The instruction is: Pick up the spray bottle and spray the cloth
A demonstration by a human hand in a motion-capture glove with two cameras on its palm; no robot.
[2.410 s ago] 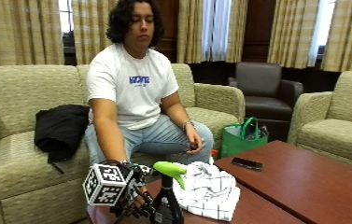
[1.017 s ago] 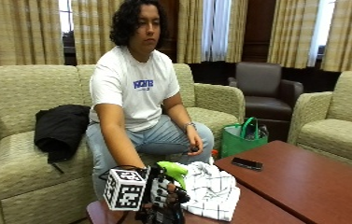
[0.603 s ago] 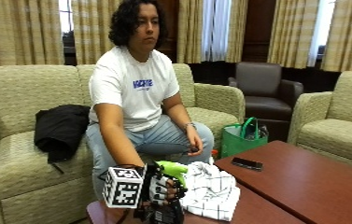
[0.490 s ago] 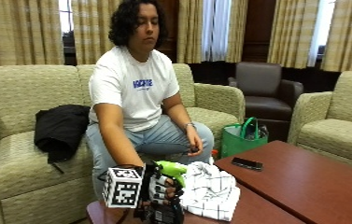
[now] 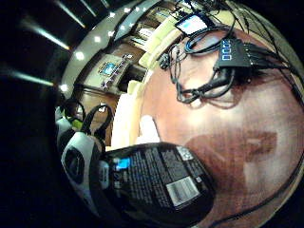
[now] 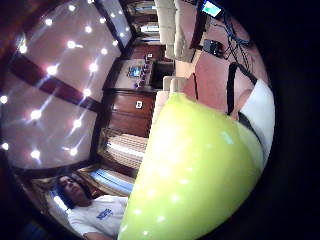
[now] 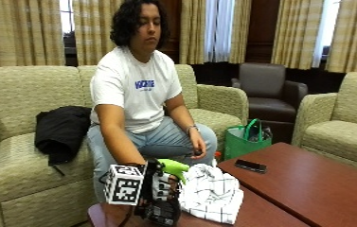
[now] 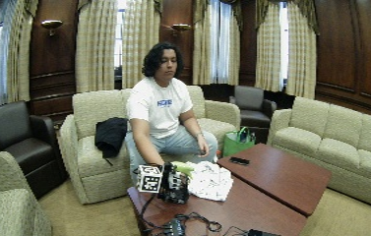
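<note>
In the outside view a spray bottle (image 7: 166, 212) with a dark body and a lime-green head (image 7: 174, 168) stands upright at the near left corner of the brown table (image 7: 304, 189). My gloved right hand (image 7: 157, 187) grips the bottle's neck from the left, fingers curled round it. A white checked cloth (image 7: 210, 193) lies crumpled right beside the bottle, on the side its nozzle points to. The bottle's labelled black body (image 5: 156, 185) and its green head (image 6: 200, 170) sit close to the palm. The wide outside view shows the bottle (image 8: 175, 186) and the cloth (image 8: 210, 180) alike.
A black phone (image 7: 251, 165) lies on the table's far edge. A green bag (image 7: 246, 140) stands on the floor behind it. Cables and a black hub (image 8: 185, 225) sit at the table's near end. The bare left hand (image 7: 197, 147) rests on the person's thigh.
My gloved hand has moved right from beside the bottle and closed round its neck. Bottle and cloth stay where they were.
</note>
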